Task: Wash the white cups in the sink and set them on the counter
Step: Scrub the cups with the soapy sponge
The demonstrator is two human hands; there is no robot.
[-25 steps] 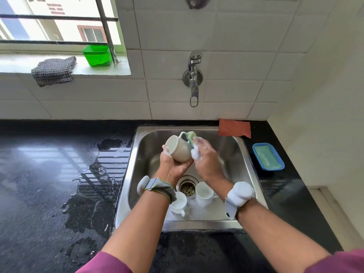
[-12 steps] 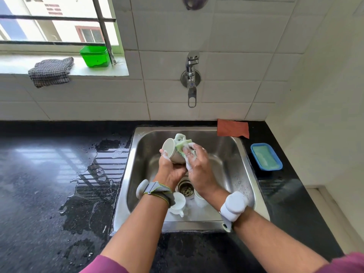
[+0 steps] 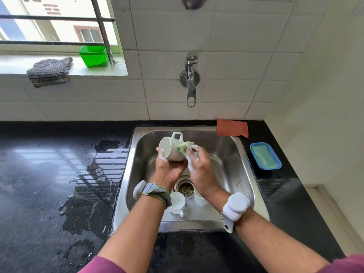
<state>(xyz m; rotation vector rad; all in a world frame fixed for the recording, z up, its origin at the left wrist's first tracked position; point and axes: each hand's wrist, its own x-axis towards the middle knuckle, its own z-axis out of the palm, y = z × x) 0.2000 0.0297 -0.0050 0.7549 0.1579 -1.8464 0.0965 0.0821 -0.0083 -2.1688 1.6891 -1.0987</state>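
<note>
A: Status of the wash?

B: Early, by my judgement. I saw no cup standing on the black stone counter (image 3: 49, 174). One white ceramic cup (image 3: 171, 149) was being soaped above the middle of the stainless steel sink (image 3: 242, 174). Two more waited on the sink floor by its front edge: a second white cup (image 3: 177, 202) with its handle showing, and a third cup (image 3: 198, 196) mostly hidden by the right wrist.

A: Hands?

B: The left hand (image 3: 169, 170) had its fingers curled under the cup's body and its thumb at the rim, gripping it. The right hand (image 3: 201, 170) had its fingers closed on a green-and-yellow sponge (image 3: 186, 147), pressing it to the cup's base end. Both were foamy.

A: The cup itself?

B: It lay on its side, mouth toward the sink's left edge, handle up toward the back edge. It was glossy and sudsy, with no stain visible. The chrome wall tap (image 3: 190, 79) showed no stream, so rinsing and setting down remained, I reckoned.
</note>
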